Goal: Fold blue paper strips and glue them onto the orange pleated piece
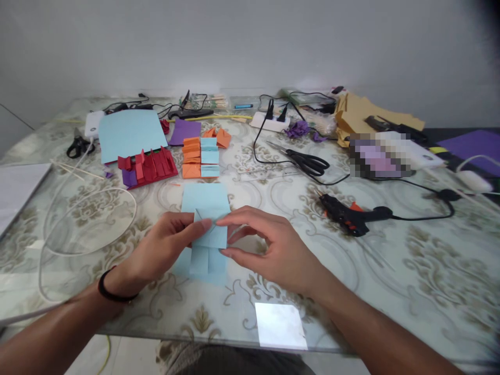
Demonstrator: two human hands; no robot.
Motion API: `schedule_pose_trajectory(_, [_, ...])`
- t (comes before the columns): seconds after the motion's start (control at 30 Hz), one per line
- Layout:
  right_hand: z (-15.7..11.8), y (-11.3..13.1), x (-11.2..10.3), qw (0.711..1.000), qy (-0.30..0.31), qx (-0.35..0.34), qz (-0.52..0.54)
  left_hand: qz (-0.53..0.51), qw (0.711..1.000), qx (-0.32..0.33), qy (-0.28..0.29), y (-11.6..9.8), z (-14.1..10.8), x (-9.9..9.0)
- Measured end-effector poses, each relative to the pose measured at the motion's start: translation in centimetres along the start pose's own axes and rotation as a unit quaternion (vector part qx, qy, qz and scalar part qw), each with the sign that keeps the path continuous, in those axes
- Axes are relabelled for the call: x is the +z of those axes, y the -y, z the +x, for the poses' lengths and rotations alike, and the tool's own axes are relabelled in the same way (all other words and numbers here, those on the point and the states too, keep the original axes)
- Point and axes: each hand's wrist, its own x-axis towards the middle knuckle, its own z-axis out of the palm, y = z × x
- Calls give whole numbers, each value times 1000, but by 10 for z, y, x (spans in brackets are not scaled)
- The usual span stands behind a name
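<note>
A folded light blue paper piece (211,237) is between my two hands, over a flat light blue sheet (205,195) on the patterned table. My left hand (167,239) pinches its left edge, the thumb lying on top of the fold. From the right, my right hand (269,242) touches the paper with its fingertips, index at the upper part and thumb at the lower right edge. Just beyond lie folded orange pieces (191,156) and folded blue pieces (210,156) in two columns.
Red folded pieces (154,166) and a blue sheet (133,133) lie at the back left. Black scissors (308,161), a glue gun (347,213) with its cord and a power strip (269,122) are to the right. A white cable (135,208) loops at the left.
</note>
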Motion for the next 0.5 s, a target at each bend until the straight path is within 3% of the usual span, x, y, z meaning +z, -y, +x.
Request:
schedule_pose_trajectory(0.13, [0,2,1,999,-28,4,20,-72,996,-18,-42,4,1,3])
schedule_pose_trajectory(0.27, [0,4,1,996,-75,27,25,-152,988,-11,12,3,4,5])
schedule_pose_trajectory(0.4, [2,5,-1,986,-116,90,84,-164,983,79,14,-2,2,2])
schedule_pose_trajectory(0.5, [3,4,-1,976,-141,112,121,-135,979,137,71,-4,-1,1])
